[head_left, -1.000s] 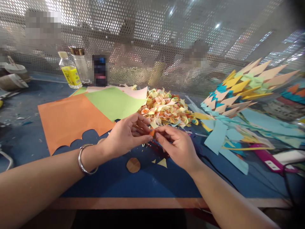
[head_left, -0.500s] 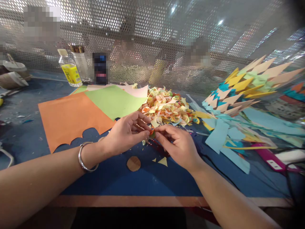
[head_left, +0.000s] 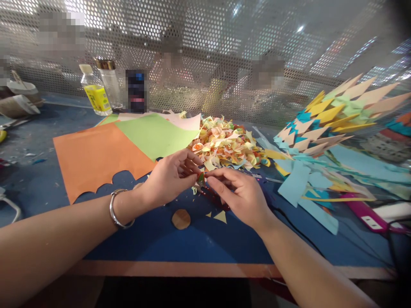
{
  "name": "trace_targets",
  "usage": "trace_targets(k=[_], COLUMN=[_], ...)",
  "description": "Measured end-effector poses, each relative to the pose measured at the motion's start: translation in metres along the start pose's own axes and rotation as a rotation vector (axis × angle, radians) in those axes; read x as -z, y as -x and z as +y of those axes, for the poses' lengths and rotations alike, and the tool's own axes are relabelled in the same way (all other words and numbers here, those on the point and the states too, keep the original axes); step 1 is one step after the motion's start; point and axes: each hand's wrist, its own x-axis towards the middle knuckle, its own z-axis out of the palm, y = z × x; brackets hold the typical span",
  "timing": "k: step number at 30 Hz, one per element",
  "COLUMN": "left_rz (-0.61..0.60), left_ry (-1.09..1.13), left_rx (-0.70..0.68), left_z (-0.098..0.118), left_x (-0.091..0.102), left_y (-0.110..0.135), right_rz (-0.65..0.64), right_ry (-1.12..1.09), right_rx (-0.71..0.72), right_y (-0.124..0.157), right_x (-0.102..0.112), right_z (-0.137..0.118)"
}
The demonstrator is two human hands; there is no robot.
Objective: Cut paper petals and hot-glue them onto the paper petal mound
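Between the fingertips of both hands is a small folded piece of orange and green paper (head_left: 201, 177). My left hand (head_left: 168, 176), with a silver bangle at the wrist, pinches its left side with thumb and fingers. From the right, my right hand (head_left: 240, 194) closes thumb and forefinger on its other edge. Fingers partly cover the piece, so its exact shape is hard to make out. Below the hands, a round brown paper disc (head_left: 181, 219) and a pale yellow paper triangle (head_left: 221, 217) lie on the blue table (head_left: 144, 248).
A heap of paper scraps (head_left: 229, 145) lies behind my hands. Orange paper (head_left: 99, 158) with a scalloped edge and green paper (head_left: 157, 137) lie left. A spiky folded-paper model (head_left: 324, 119), blue strips (head_left: 295, 182) and a pink power strip (head_left: 366, 214) are right. Bottles (head_left: 96, 96) stand behind.
The fingertips have shifted slightly left, and the small paper piece is turned more upright between them. Both hands stay in nearly the same place; the things on the table are unchanged.
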Motion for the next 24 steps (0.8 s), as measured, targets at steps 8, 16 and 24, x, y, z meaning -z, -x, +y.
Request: trace_targets(k=[8, 16, 24], left_rz=[0.041, 0.043, 0.022], left_ry=[-0.224, -0.267, -0.192], left_rx=[-0.122, -0.155, -0.123], left_z=[0.0075, 0.0066, 0.0071], left_x=[-0.0020, -0.0032, -0.0031], left_y=[0.0044, 0.0061, 0.0045], right_rz=[0.002, -0.015, -0.031], right_ry=[-0.010, -0.054, -0.086], right_rx=[0.011, -0.025, -0.040], right_y=[-0.0011, -0.0003, -0.0005], right_x=[-0.0020, -0.0028, -0.0026], right_z=[0.0012, -0.0002, -0.0006])
